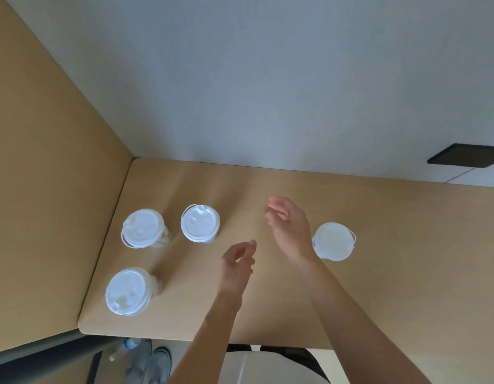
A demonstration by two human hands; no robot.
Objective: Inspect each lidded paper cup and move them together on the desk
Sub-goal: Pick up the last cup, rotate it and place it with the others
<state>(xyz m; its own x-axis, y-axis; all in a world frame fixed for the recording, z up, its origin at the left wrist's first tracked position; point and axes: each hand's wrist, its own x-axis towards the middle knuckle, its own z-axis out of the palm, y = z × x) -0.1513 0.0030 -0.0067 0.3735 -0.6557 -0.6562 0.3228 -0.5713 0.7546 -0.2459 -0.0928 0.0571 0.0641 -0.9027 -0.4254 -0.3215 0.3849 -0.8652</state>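
As the head view shows, 4 lidded cups stand on desk (378, 286): 3 clustered left (far-left cup (144, 228), middle cup (200, 223), near-left cup (128, 291)), 1 right cup (334, 241) well apart, beside right hand (288, 228). Both it and left hand (237, 264): fingers loosely spread, holding nothing. Judged: gathering unfinished; right cup not yet joined.

desk (378, 212): four lidded cups (200, 223) upright | left hand (236, 268), right hand (288, 228): empty, apparently hovering

wall (268, 79): plain pale grey, fills upper frame | side panel (46, 162): tan, left of frame, meets desk edge | desk (378, 245): light wood top, rounded corners, centre | black panel (464, 156): 1, right edge | floor (113, 372): pale, lower left | light: soft, even
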